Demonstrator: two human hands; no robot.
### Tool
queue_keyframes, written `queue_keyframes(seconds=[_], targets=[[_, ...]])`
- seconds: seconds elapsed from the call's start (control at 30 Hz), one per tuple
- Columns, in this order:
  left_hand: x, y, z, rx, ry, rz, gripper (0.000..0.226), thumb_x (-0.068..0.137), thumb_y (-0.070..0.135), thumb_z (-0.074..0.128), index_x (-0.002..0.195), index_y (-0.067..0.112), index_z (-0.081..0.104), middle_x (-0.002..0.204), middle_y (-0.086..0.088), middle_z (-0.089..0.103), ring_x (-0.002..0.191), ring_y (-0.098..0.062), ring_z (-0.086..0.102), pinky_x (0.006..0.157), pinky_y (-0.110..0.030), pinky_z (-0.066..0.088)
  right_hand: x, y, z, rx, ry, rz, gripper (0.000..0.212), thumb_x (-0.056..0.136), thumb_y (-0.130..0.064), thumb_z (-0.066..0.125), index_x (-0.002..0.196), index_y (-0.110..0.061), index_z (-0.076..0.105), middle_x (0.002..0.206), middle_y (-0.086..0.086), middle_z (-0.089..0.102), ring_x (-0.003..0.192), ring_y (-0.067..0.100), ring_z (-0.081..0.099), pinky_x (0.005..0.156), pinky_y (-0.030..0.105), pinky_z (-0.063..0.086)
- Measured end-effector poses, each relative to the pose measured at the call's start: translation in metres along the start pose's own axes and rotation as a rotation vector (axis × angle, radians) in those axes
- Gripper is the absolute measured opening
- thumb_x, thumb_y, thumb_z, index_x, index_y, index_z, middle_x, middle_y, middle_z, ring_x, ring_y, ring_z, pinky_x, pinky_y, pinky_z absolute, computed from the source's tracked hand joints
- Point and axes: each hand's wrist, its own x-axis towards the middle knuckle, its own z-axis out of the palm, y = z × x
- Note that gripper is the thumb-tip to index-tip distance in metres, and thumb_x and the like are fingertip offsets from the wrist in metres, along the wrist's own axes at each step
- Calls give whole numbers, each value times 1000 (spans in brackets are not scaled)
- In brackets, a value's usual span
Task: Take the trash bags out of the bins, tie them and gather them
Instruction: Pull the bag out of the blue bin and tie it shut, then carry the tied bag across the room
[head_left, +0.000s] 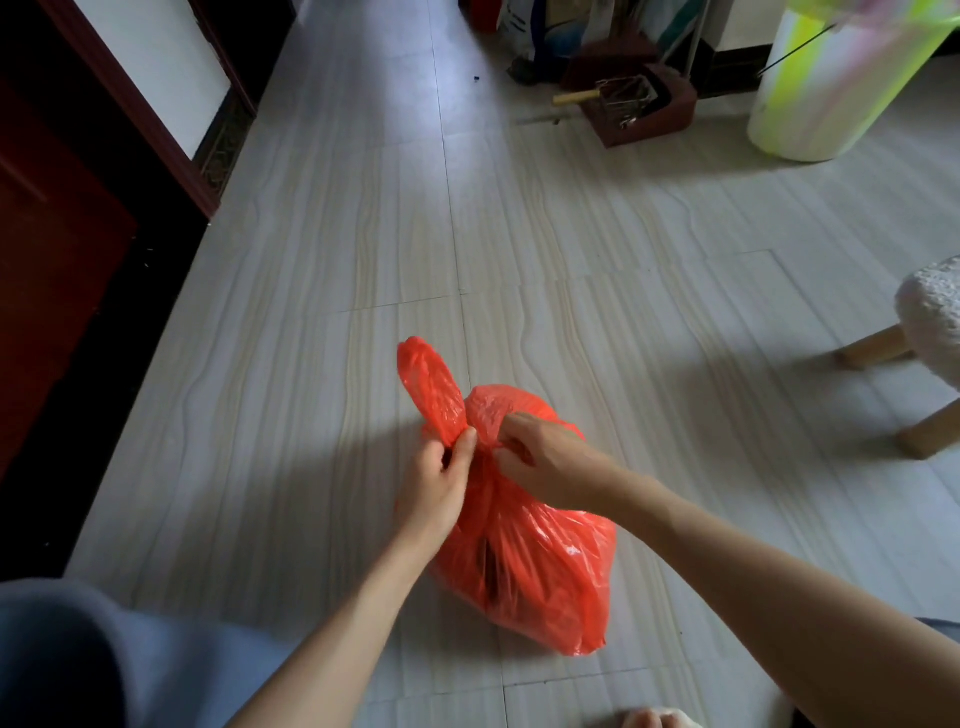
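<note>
— What's nearest?
— Two bare forearms reaching over the tiled floor (311, 260) to a red trash bag (540, 566) lying near centre.
— And the hands?
— Left hand (436, 483) pinches one bag handle (428, 387); right hand (545, 460) has fingers curled on the gathered neck.

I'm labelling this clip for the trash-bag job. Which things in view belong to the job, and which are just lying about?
Part of the job: red trash bag on the floor; left hand pinching its handle loop; right hand gripping its neck.

Just lying about: fluffy stool; white and green cylinder; brown dustpan.
</note>
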Motion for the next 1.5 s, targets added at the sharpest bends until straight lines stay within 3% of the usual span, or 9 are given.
queue_keyframes(seconds=[0.13,0.43,0.8,0.93,1.03,1.2,1.27,1.37,1.5], targets=[[-3,7,13,299,219,-10,37,98,34,31,89,9,58,102,-19,66,101,-38,58,90,-43,44,-7,6,3,-192,10,-103,32,89,-36,27,78,-10,44,81,7,51,72,27,51,64,43,43],[16,-10,-4,561,184,-297,44,98,29,25,112,4,59,117,-19,62,116,-35,52,106,-42,26,-27,26,-1,-210,-35,-205,30,90,-24,30,72,-7,46,74,10,52,66,28,50,65,28,34],[17,-19,-8,261,132,-265,42,88,41,49,91,3,65,98,-21,67,96,-36,62,84,-41,49,-36,30,-7,-341,-5,-234,17,87,-24,40,73,-16,46,72,3,55,64,23,52,59,36,48],[36,-44,-11,40,97,-355,49,51,55,62,93,28,57,105,-9,66,101,-31,61,95,-49,46,-26,19,-24,-358,99,-225,35,77,-42,45,104,-23,56,95,1,60,84,25,58,66,40,53],[41,-47,-9,-161,-8,-412,28,78,27,65,105,21,59,102,-11,66,94,-28,64,93,-45,49,-10,9,-4,-578,36,-298,57,73,-59,43,123,-34,47,105,-1,61,88,23,60,63,36,53],[53,-57,-7,-92,33,-485,19,80,33,64,93,19,64,107,-14,68,99,-29,64,94,-43,48,12,16,29,-710,-115,-335,38,61,-50,69,86,-23,62,79,-4,61,67,17,60,39,26,44],[44,-44,-7,-37,17,-514,35,82,37,63,108,14,61,111,-12,65,104,-27,61,94,-37,45,8,13,27,-723,-187,-313,11,69,-29,57,76,-21,60,69,-5,59,56,14,58,32,21,35],[18,-5,-12,-27,-27,-523,59,74,44,66,123,14,53,120,-6,60,114,-25,56,99,-35,42,-1,3,11,-651,-279,-154,19,70,-15,42,78,-16,59,65,1,61,51,19,62,35,21,40],[-19,65,-33,26,-113,-468,52,87,20,60,135,10,41,141,-9,44,130,-22,41,111,-34,31,-17,-40,-35,-332,-388,367,36,89,-16,41,124,-10,39,115,15,57,102,38,60,76,42,47]])
